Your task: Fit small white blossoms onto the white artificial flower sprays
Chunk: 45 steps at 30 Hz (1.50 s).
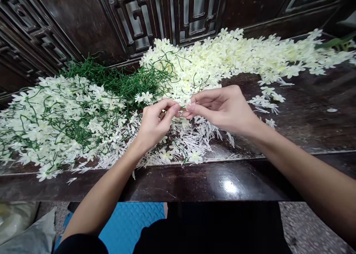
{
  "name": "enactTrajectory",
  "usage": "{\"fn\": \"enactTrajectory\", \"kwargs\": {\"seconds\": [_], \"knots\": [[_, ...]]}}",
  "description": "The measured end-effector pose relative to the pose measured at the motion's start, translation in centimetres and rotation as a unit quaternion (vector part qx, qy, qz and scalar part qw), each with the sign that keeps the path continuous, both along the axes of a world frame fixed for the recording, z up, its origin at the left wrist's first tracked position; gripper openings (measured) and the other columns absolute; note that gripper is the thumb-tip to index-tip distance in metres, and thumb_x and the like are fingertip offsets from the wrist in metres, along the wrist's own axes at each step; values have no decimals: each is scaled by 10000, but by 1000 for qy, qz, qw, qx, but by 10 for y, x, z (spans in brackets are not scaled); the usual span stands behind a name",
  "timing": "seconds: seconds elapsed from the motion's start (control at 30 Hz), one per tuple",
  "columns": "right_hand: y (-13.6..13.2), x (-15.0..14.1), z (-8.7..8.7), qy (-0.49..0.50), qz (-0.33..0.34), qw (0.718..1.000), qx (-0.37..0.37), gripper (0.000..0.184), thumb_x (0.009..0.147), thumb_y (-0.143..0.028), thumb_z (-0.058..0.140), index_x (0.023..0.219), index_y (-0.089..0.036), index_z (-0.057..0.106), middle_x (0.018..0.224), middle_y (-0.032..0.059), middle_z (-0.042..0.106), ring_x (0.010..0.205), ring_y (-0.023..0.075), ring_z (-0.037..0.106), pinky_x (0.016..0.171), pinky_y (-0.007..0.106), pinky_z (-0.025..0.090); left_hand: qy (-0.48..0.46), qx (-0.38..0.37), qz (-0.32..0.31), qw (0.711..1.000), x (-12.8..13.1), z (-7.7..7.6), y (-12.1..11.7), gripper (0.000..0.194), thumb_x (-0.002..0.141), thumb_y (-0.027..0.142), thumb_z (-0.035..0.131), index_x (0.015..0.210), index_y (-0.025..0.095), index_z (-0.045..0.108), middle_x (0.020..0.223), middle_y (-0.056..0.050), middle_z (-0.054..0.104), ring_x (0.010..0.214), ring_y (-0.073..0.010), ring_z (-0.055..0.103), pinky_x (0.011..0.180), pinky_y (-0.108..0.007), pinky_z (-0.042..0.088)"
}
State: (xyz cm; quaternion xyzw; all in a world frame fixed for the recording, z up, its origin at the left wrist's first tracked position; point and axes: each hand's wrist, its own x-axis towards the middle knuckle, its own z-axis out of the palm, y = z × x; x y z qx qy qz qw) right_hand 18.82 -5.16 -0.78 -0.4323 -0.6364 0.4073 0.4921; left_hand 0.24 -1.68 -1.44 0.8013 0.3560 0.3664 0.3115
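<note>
My left hand (156,124) is closed in a pinch, with a thin green plastic stem (182,106) between thumb and forefinger. Right against it, my right hand (226,107) pinches a small white artificial flower (188,102), mostly covered by the fingers. The fingertips of both hands nearly meet above the bench. Behind them spreads a long heap of loose cream-white artificial flowers (239,55). A tangle of green stems (130,81) lies to the left of that heap. Under my hands are scattered white stamen-like pieces (191,137).
On the left is a pile of white flowers with green stems (63,116). Everything rests on a dark glossy wooden bench (314,120) with a carved lattice back (136,16). Below its front edge are a blue textured mat (133,224) and pale bags (30,228).
</note>
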Motion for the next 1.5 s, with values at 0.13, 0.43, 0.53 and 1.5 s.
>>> {"fn": "enactTrajectory", "kwargs": {"seconds": [0.13, 0.43, 0.53, 1.5], "knots": [[0, -1, -2, 3, -5, 1000, -10, 80, 781, -302, 755, 771, -225, 735, 765, 40, 745, 735, 215, 735, 697, 344, 643, -4, -3, -18, 1000, -1, -2, 2, 126, 903, 245, 573, 891, 181, 681, 670, -18, 676, 539, -105, 545, 476, -230, 386], [-1, -2, -2, 19, 29, 999, -25, 99, 793, -311, 739, 793, -213, 729, 785, 51, 745, 747, 216, 733, 734, 360, 633, 20, 51, -7, 998, 0, -3, 0, 150, 909, 189, 535, 808, 181, 646, 629, 2, 647, 458, -80, 438, 435, -235, 311], [-1, -1, -2, -5, 34, 999, -17, 81, 803, -304, 726, 771, -231, 736, 793, 43, 743, 762, 216, 729, 744, 374, 633, 33, 44, -7, 998, 1, -1, -2, 166, 907, 191, 530, 772, 184, 627, 621, 3, 638, 483, -90, 472, 460, -242, 336], [3, 7, -6, -252, 32, 943, 216, 130, 899, -156, 520, 859, -204, 635, 690, 13, 668, 569, 144, 597, 503, 296, 459, 37, 0, -49, 998, 0, 1, 1, 183, 894, 204, 541, 762, 178, 665, 579, 16, 586, 477, -82, 444, 456, -220, 326]]}}
